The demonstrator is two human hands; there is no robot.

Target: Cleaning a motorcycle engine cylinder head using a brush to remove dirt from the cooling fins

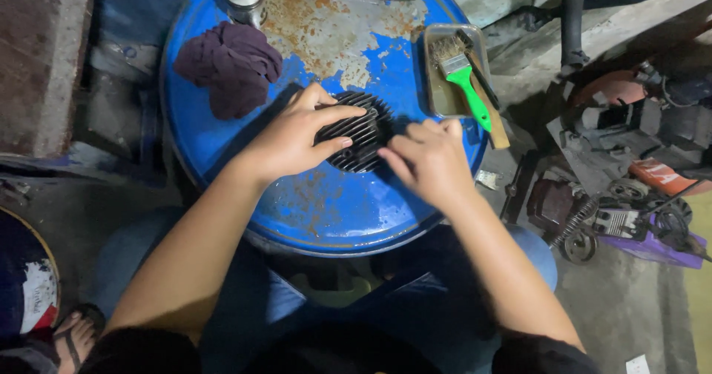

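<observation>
Rusty blue drum top (326,211), left hand (293,138) and right hand (430,159) gripping dark finned metal part (361,131), purple rag (231,64) far left, green-handled brush (466,81) in tray (442,100) far right

A repair workshop: a rusty blue drum (326,211) serves as bench, with greasy engine parts (593,218) heaped at three o'clock on concrete.
</observation>
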